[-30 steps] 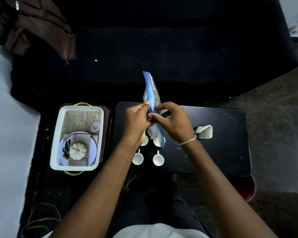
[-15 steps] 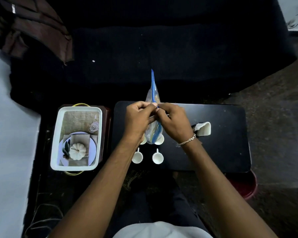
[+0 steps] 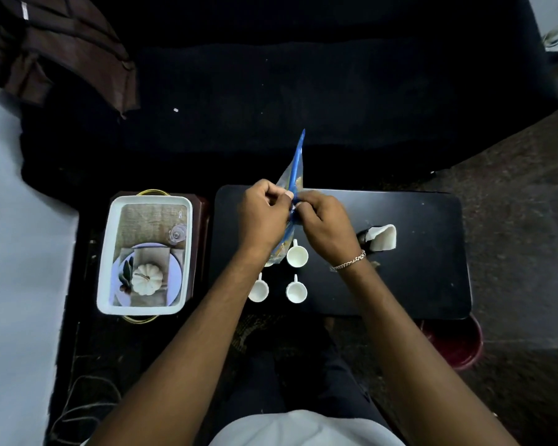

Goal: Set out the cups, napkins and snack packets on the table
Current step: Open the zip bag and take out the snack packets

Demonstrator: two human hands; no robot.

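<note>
A blue and clear snack packet [image 3: 295,169] stands edge-on above the black table [image 3: 416,278]. My left hand [image 3: 263,214] and my right hand [image 3: 326,220] both pinch its blue seam at mid-height, fingertips almost touching. Under them stand small white cups: one [image 3: 297,255] beside the packet's lower end, two [image 3: 259,290] [image 3: 296,291] closer to me, and another mostly hidden behind the packet. A folded white napkin [image 3: 384,237] lies on the table to the right of my right hand.
A white rectangular tray [image 3: 105,252] with a printed place-setting picture sits on a dark stand left of the table. A dark sofa [image 3: 303,75] runs behind, with brown cloth [image 3: 68,49] at its left. A red stool [image 3: 458,346] shows under the table's right corner.
The packet has turned from showing its broad face to standing edge-on, its top now leaning right. Both hands have drawn closer together on the seam and stayed above the cups.
</note>
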